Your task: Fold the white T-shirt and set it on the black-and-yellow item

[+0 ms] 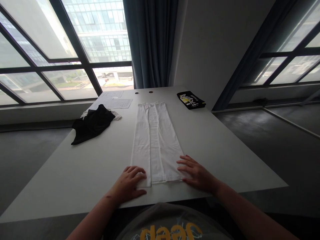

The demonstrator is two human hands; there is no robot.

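White garment (155, 143) folded long, my left hand (128, 185) and right hand (196, 173) at its near end

It's flat on the table (225, 150) between my hands, long axis running away from me, neither hand clearly nearer. Left fingers half-curled at its left edge, thumb well out; right fingers spread over the right edge. Neither's pinching cloth, far as I can tell. No containers in view.

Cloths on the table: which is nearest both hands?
The long white cloth in the middle: the left hand and right hand rest at its near end. The crumpled black cloth and printed black one lie farther off.
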